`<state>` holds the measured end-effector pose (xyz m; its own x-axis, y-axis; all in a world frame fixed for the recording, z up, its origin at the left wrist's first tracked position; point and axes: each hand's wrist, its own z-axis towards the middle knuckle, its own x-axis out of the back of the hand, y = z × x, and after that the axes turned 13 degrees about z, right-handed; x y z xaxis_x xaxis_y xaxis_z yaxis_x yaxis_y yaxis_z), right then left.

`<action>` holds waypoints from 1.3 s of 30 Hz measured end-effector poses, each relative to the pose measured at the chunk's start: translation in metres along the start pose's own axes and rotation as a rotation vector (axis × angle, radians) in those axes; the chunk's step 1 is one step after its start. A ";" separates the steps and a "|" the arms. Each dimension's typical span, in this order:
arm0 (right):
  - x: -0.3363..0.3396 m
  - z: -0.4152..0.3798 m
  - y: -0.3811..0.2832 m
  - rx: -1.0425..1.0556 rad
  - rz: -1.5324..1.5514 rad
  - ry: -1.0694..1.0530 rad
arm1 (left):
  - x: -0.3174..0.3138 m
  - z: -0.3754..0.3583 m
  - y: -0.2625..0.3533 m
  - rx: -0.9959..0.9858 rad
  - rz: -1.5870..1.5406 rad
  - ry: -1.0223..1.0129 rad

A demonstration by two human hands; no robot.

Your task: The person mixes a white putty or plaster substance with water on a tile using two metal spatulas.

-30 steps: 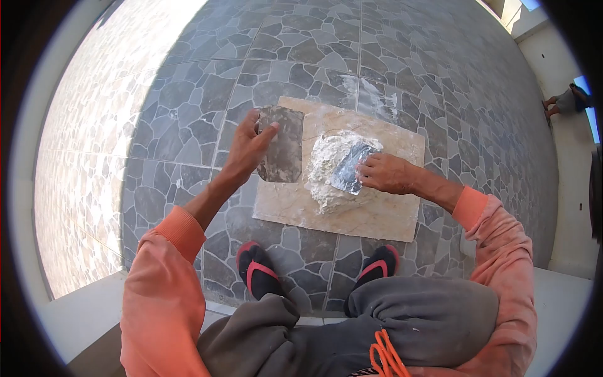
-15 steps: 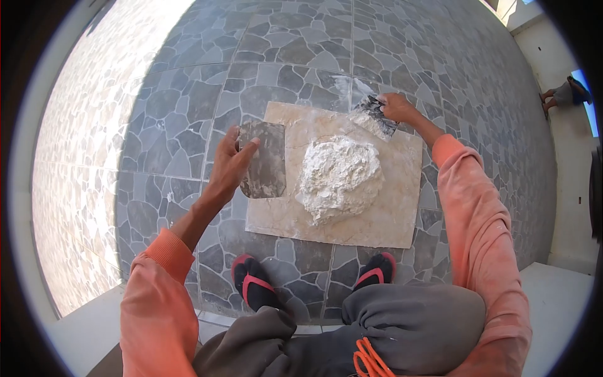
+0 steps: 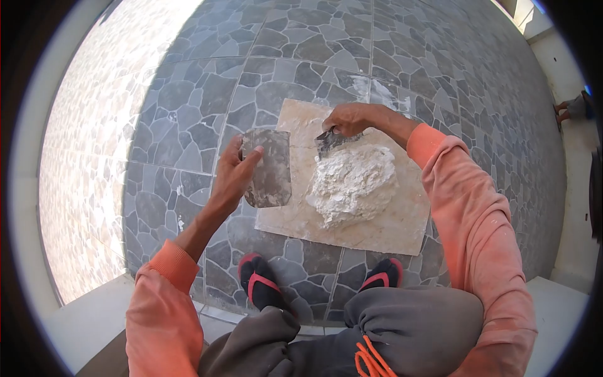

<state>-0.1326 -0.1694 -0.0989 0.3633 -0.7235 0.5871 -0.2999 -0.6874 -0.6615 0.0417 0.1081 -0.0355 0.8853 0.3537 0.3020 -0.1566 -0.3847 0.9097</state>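
A mound of white plaster-like paste (image 3: 353, 185) lies on a beige tile board (image 3: 377, 237) on the floor. My left hand (image 3: 237, 168) grips the edge of a flat grey plate (image 3: 269, 169) with rounded corners, thumb on top, over the board's left side. My right hand (image 3: 348, 120) is closed on a putty knife (image 3: 326, 143), whose dark, paste-smeared blade points down at the far left edge of the mound. The knife's handle is mostly hidden in my fingers.
Stone-patterned floor tiles (image 3: 188, 144) surround the board, with white smears (image 3: 383, 91) beyond it. My sandalled feet (image 3: 262, 283) stand at its near edge. Another person's legs (image 3: 568, 110) show at the far right, near a pale wall (image 3: 581, 169).
My right hand has moved left with the putty knife, from the board's far right corner to the mound's far left edge. The left hand still holds the plate beside the mound.
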 end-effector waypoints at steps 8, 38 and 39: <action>-0.072 -0.130 -0.052 0.055 -0.289 0.317 | -0.027 0.009 0.010 -0.076 0.097 0.013; -0.146 -0.204 -0.155 -0.460 0.679 1.329 | -0.185 -0.043 0.079 -0.514 0.608 -0.123; -0.149 -0.206 -0.158 -0.455 0.697 1.330 | -0.185 -0.044 0.078 -0.513 0.618 -0.129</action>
<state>-0.3215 0.0339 0.0142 -0.8896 -0.2620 0.3740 -0.3901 0.0102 -0.9207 -0.1531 0.0497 -0.0077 0.6120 0.0927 0.7854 -0.7868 -0.0282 0.6165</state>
